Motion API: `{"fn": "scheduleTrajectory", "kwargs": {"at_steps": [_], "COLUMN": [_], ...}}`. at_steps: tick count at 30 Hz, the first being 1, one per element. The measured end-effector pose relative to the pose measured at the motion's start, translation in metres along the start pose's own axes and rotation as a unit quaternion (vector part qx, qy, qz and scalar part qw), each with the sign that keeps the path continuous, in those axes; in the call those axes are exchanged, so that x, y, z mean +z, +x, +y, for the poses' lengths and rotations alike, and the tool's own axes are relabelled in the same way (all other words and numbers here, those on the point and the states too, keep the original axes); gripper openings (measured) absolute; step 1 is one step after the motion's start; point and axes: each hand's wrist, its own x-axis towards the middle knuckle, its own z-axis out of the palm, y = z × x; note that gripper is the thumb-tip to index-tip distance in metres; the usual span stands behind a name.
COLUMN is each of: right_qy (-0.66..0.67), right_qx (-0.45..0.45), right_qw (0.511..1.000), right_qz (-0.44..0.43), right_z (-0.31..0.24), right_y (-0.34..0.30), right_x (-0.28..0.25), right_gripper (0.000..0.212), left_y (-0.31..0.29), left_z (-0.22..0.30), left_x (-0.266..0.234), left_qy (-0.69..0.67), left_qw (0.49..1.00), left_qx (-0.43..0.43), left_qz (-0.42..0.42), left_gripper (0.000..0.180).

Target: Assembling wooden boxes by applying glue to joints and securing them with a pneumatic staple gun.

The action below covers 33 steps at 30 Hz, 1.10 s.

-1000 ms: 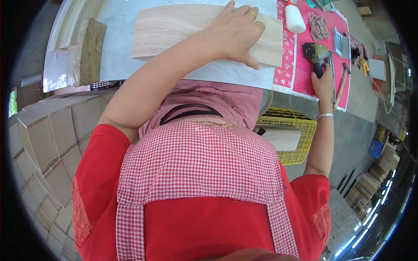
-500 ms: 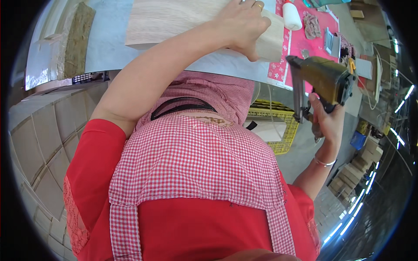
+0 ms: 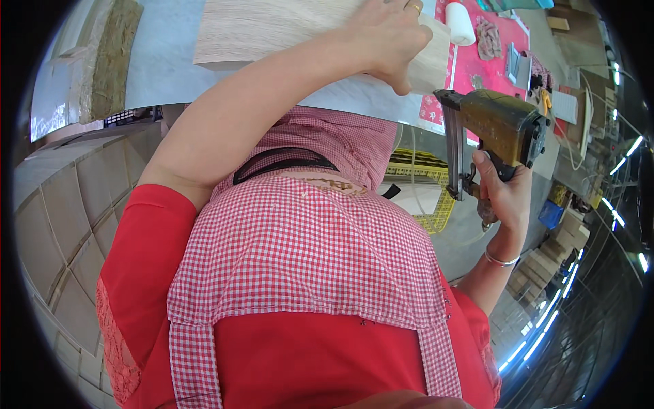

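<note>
A big pale table (image 3: 160, 54) is at twelve o'clock, with a pink patterned sheet (image 3: 470, 65) between one and two. Below its edge, at three, is a yellow plastic crate (image 3: 441, 213). A light wood piece (image 3: 272, 31) lies on the table at twelve. The nail gun (image 3: 494, 119) is at two, its nose by the wood's near right corner; I cannot tell if they touch. The right hand (image 3: 507, 191), at three, is wrapped around its handle. The left hand (image 3: 394, 42), near one, lies on the wood with its thumb spread wide; I cannot tell if it grips. A white bottle (image 3: 459, 26) is at one, beside a crumpled rag (image 3: 488, 39).
</note>
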Motion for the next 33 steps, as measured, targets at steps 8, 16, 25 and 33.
{"fn": "scheduleTrajectory", "kwargs": {"at_steps": [8, 16, 25, 33], "right_qy": [-0.026, -0.062, -0.018, -0.012], "right_qx": [0.031, 0.041, -0.055, -0.051], "right_qw": [0.999, 0.997, 0.998, 0.997], "right_qz": [-0.014, -0.032, -0.018, -0.059], "right_z": [-0.01, -0.027, -0.036, -0.061], "right_y": [-0.001, 0.002, -0.004, -0.005], "right_x": [-0.003, 0.002, 0.031, 0.057], "right_gripper": [0.023, 0.024, 0.026, 0.028], "left_y": [0.015, -0.003, -0.091, -0.111], "left_z": [-0.026, -0.043, -0.168, -0.142], "left_x": [0.004, -0.011, -0.061, -0.046], "left_qy": [-0.244, -0.232, -0.2, -0.183], "left_qw": [0.965, 0.966, 0.972, 0.983], "left_qx": [0.062, 0.058, 0.053, 0.005], "left_qz": [-0.073, -0.099, -0.114, 0.025], "left_gripper": [0.063, 0.075, 0.07, 0.059]}}
